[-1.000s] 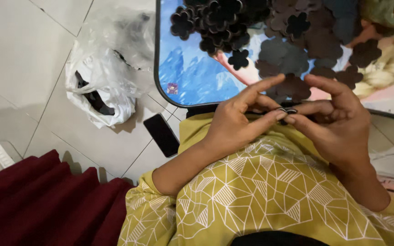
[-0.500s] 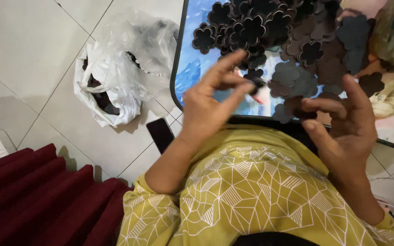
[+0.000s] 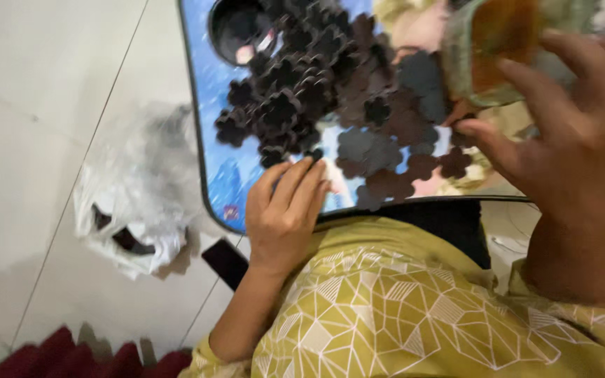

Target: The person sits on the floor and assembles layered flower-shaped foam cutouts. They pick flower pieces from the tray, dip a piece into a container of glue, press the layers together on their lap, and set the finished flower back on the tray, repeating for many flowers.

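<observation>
A heap of dark flower-shaped cutouts [image 3: 295, 91] lies spread on a small table [image 3: 222, 178] that has a colourful picture top and a black rim. My left hand [image 3: 285, 210] rests flat on the table's near edge. Its fingers lie side by side, and the tips touch a small dark cutout [image 3: 314, 153]. My right hand [image 3: 561, 133] hovers above the table's right side with fingers spread and nothing visibly in it. Its thumb is close to a brown cutout [image 3: 454, 162]. A blurred green and orange object [image 3: 491, 42] sits just beyond it.
A round black dish [image 3: 236, 28] stands at the table's far left corner. On the tiled floor to the left lie a crumpled white plastic bag [image 3: 134, 203] and a black phone [image 3: 225, 262]. Red fabric [image 3: 71, 357] shows at the bottom left. My yellow patterned garment [image 3: 400, 315] fills the foreground.
My hands, joined over my lap a second ago, have parted. The left went down onto the table edge by the cutouts, and the right rose over the table's right side. The view shifted closer.
</observation>
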The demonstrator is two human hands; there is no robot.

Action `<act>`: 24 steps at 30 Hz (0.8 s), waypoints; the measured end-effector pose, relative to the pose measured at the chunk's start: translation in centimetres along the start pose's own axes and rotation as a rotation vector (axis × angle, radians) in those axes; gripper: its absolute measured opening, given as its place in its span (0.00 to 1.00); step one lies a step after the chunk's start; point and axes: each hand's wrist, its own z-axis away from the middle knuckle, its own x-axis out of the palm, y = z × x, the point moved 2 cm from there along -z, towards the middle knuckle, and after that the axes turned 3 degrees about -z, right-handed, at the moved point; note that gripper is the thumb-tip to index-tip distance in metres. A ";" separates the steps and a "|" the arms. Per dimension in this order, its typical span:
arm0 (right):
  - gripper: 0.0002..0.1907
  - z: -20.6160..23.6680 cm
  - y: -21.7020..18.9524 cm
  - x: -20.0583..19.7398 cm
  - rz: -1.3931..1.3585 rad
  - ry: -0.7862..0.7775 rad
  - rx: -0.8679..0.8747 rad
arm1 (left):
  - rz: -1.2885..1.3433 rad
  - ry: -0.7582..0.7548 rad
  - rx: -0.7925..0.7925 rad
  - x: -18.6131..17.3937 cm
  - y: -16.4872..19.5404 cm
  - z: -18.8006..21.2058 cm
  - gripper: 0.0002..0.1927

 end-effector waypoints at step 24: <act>0.40 -5.3 1.1 -2.1 0.085 -0.153 -0.138 | -0.140 -0.030 0.067 0.1 -0.1 -1.0 0.12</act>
